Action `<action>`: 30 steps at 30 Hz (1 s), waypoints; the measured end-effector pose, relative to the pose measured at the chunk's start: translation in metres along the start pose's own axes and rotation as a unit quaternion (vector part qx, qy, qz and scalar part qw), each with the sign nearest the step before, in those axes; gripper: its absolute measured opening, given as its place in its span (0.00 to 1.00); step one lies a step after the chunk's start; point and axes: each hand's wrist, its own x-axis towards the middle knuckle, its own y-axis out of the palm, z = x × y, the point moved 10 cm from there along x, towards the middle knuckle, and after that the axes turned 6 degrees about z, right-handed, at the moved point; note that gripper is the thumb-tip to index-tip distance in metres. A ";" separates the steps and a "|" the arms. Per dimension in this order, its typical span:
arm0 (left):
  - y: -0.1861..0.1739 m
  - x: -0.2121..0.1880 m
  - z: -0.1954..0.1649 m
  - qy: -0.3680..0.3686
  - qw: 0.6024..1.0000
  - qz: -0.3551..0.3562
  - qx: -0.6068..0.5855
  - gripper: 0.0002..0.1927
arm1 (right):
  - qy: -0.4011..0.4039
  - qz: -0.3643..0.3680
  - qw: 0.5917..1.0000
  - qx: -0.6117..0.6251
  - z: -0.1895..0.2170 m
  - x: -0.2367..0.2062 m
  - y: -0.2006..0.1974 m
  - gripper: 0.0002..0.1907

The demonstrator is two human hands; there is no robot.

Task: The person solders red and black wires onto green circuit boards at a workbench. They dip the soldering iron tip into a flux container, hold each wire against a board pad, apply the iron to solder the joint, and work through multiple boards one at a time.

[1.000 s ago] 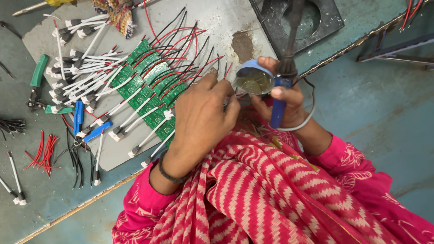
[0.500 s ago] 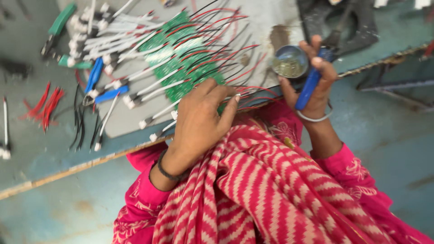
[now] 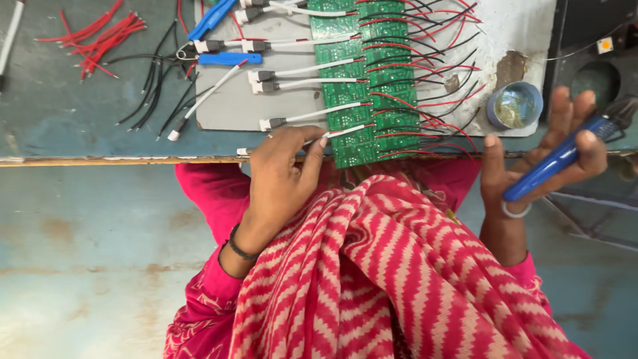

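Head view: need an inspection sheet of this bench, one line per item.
Surface: blue-green bench top, worn, with a pale grey work board lying on it.
Job's things: row of green circuit boards on the work board, red and black leads on one side, white leads with plugs on the other.
Clutter: small round tin at the board's edge; blue-handled tools on the board.
Hands: left hand pinches a white lead at the nearest circuit board; right hand holds a blue-handled soldering iron off the bench.
Cables: loose red wire offcuts and black wires on the bench.
Surroundings: blue floor below; person wears pink sleeves and a red striped scarf.
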 end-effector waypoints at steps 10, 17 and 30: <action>0.015 0.001 -0.002 -0.025 0.997 0.052 -0.054 0.04 | -0.046 0.042 0.998 -0.012 0.033 0.007 0.028 0.42; 0.027 0.002 -0.022 0.074 0.995 0.060 -0.031 0.06 | -0.003 0.053 0.994 0.097 0.035 -0.003 0.043 0.39; 0.060 -0.008 -0.009 0.040 0.994 0.096 -0.013 0.07 | -0.013 -0.009 0.998 0.062 0.036 -0.014 0.011 0.22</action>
